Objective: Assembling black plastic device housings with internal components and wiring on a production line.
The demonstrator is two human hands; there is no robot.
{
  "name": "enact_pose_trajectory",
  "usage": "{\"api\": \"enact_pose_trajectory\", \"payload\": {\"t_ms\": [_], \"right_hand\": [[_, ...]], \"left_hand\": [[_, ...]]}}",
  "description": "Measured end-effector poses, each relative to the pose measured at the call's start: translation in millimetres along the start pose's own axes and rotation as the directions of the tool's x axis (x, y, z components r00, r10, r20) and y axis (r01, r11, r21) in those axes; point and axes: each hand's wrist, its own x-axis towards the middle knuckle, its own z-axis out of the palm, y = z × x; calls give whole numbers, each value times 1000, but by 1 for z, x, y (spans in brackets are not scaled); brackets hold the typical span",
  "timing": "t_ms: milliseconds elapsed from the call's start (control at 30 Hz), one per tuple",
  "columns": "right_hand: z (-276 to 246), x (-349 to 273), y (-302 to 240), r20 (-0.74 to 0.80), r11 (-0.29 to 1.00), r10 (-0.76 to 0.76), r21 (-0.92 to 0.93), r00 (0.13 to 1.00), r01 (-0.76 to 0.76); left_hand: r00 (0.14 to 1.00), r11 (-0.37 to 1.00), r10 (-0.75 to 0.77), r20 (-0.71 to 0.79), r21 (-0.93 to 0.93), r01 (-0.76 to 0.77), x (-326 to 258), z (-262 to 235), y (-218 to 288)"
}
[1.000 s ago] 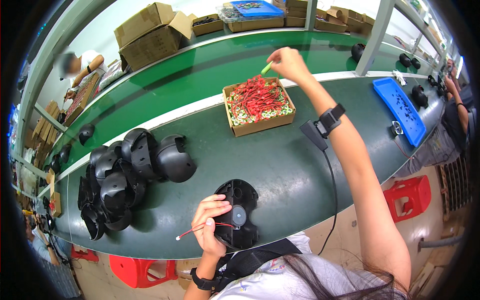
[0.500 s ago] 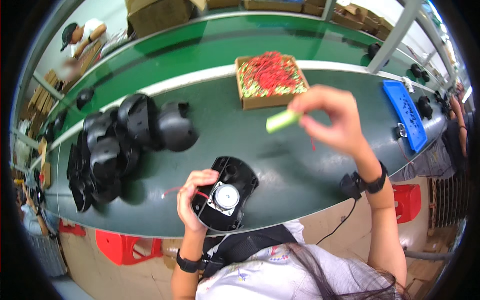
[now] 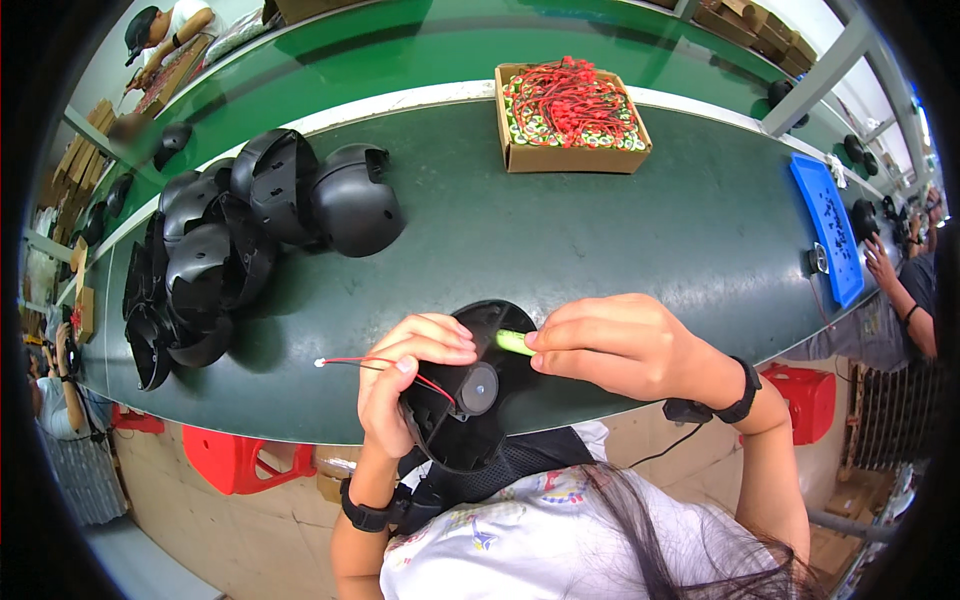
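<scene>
My left hand point(image 3: 400, 375) grips the edge of a black plastic housing point(image 3: 463, 445), which lies tilted at the table's near edge. Inside it sits a round speaker point(image 3: 478, 388) with a red and black wire point(image 3: 380, 360) that runs out past my left fingers to a small white connector. Between the fingertips of my right hand point(image 3: 610, 345) is a light green cylindrical battery point(image 3: 514, 342), its free end over the upper part of the housing. Whether the battery touches the plastic I cannot tell.
Several black rounded shells point(image 3: 225, 250) are piled at the left. A cardboard box point(image 3: 575, 158) of green batteries with red leads stands at the back middle. On the right are a blue tray point(image 3: 828, 230) with small dark parts and another speaker point(image 3: 818, 259). Co-workers sit at both sides.
My right hand has brought the battery down and left from beside the cardboard box to the housing. My left hand has tilted the housing, and its fingers now reach over the rim.
</scene>
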Motion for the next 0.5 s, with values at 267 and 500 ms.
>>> {"api": "enact_pose_trajectory", "payload": {"t_ms": [267, 500], "right_hand": [[9, -1, 4, 12, 997, 69, 46, 998, -70], [16, 2, -2, -47, 983, -50, -176, 998, 41]], "left_hand": [[993, 999, 38, 111, -4, -38, 4, 4, 5], [992, 1000, 14, 126, 6, -15, 9, 2, 3]]}}
